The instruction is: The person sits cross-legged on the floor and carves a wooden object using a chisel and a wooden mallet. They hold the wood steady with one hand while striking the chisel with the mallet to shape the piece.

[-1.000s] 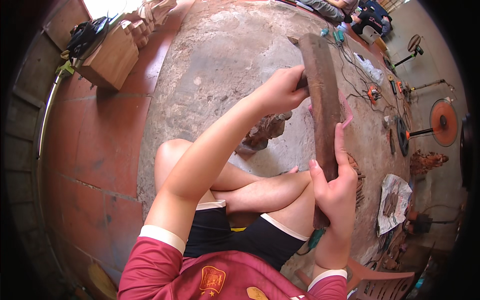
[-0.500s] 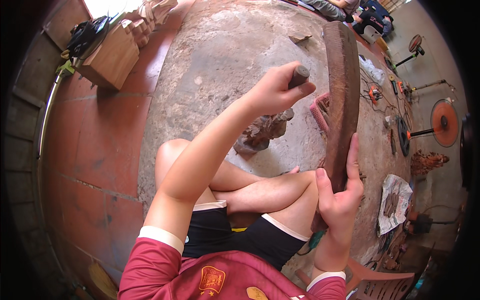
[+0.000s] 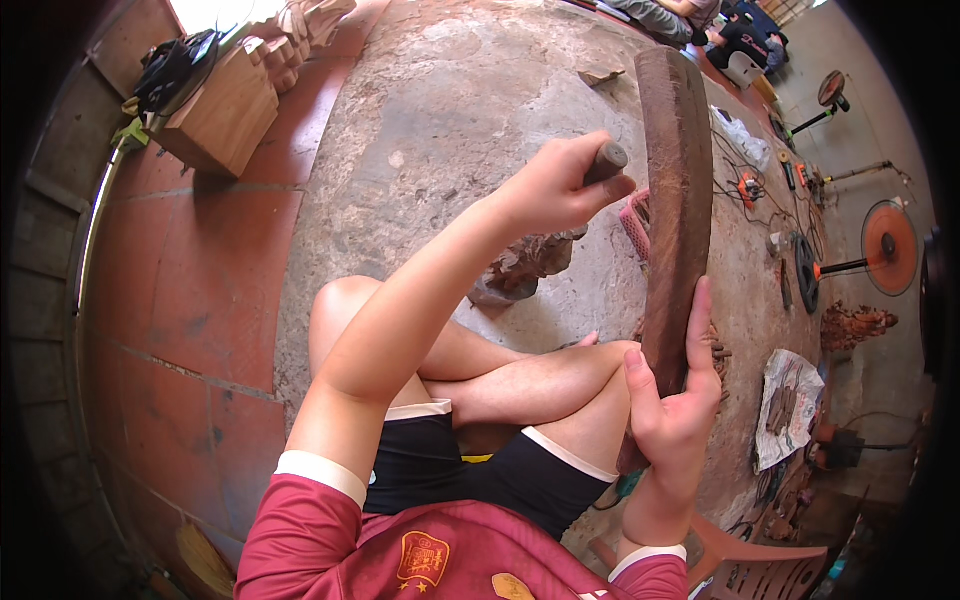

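Observation:
My left hand (image 3: 570, 182) is closed around a chisel (image 3: 611, 156); only its dark, round butt end shows, and the lower part is hidden behind the hand. Below that hand, a small carved piece of dark wood (image 3: 515, 275) sits on the floor just beyond my crossed legs. My right hand (image 3: 672, 405) grips the near end of a long, thick wooden club (image 3: 676, 210). Its thumb and forefinger lie along the wood. The club is raised to the right of the chisel, with a visible gap between them.
A pink basket (image 3: 634, 225) is partly hidden behind the club. To the right are an orange fan (image 3: 888, 246), cables, a white sack (image 3: 790, 410) and a plastic chair (image 3: 760, 560). A wooden block (image 3: 225, 125) stands at far left. Other people (image 3: 740, 40) sit at the back.
The club has shifted slightly left with my right hand. My left hand and the chisel have moved a little to the right and down. The carved wood stays in place.

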`<action>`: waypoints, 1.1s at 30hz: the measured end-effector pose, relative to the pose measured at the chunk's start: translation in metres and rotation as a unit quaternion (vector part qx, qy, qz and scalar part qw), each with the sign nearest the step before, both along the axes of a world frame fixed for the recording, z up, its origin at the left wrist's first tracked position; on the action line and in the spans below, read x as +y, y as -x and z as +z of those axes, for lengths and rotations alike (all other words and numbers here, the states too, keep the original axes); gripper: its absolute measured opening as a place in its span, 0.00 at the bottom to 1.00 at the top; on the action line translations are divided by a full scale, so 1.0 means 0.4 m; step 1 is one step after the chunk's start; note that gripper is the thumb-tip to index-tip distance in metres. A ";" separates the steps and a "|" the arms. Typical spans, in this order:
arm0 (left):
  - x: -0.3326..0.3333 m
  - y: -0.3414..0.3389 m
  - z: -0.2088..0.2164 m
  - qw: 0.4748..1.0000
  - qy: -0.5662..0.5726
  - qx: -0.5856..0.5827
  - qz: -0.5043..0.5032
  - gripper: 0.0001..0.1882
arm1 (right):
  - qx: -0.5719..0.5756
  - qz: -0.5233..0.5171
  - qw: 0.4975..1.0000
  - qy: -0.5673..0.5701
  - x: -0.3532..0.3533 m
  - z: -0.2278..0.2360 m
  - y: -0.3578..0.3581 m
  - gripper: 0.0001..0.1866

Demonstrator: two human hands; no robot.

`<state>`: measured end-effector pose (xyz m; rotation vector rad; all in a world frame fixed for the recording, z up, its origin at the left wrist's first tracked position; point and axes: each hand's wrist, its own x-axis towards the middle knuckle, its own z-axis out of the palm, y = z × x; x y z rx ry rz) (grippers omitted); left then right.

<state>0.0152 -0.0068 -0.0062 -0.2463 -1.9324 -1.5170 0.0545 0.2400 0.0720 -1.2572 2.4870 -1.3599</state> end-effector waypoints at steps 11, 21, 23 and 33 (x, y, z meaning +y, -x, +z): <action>-0.005 -0.002 -0.025 1.000 0.006 -0.001 0.007 0.10 | -0.004 -0.002 1.000 -0.013 0.008 -0.033 0.017 0.41; 0.011 0.013 -0.031 0.998 -0.030 0.046 -0.034 0.12 | 0.047 0.010 0.999 -0.018 0.013 -0.063 0.031 0.41; 0.007 0.017 -0.032 0.999 -0.002 0.029 -0.033 0.11 | 0.097 -0.012 0.995 -0.004 0.019 -0.075 0.019 0.41; 0.013 -0.009 -0.023 0.996 0.027 0.049 -0.063 0.12 | 0.121 -0.010 0.990 -0.069 0.054 -0.098 0.001 0.43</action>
